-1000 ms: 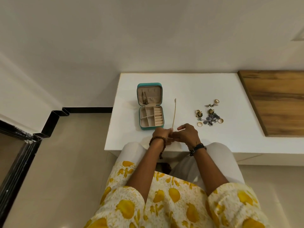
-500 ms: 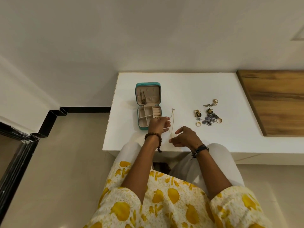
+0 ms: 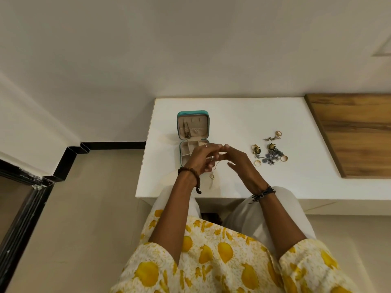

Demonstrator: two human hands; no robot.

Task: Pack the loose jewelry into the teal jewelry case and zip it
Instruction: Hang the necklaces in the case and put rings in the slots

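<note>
Fingers of both hands meet in the air just over the near right corner of the teal jewelry case (image 3: 193, 136): the left hand (image 3: 200, 160) has its fingers curled and pinching a thin gold chain (image 3: 214, 172), and the right hand (image 3: 237, 160) pinches the same chain with forefinger and thumb, its other fingers loosely bent and apart.

Largest in view is the white counter (image 3: 232, 115), with a wooden board (image 3: 355, 134) lying along its right side. On the left part of the counter the case lies open, its long axis running away from the person: the lid is laid back on the far side with its beige lining up, and the tray with its compartments is on the near side, partly hidden behind the left hand. A dark, slim piece (image 3: 187, 130) sits in the left of the lid, hanging lengthwise towards the tray.

The chain hangs from the pinching fingers down towards the person, nearly straight, ending in a small pendant (image 3: 211, 176) close above the counter between the two wrists. How much of the chain runs between the two hands cannot be told.

Well apart to the right lies the loose jewelry (image 3: 269, 150): a blue-grey flowery cluster with dark and gold earrings beside it, several gold rings (image 3: 257, 163) round its edge, and a small silver piece on the far side.
</note>
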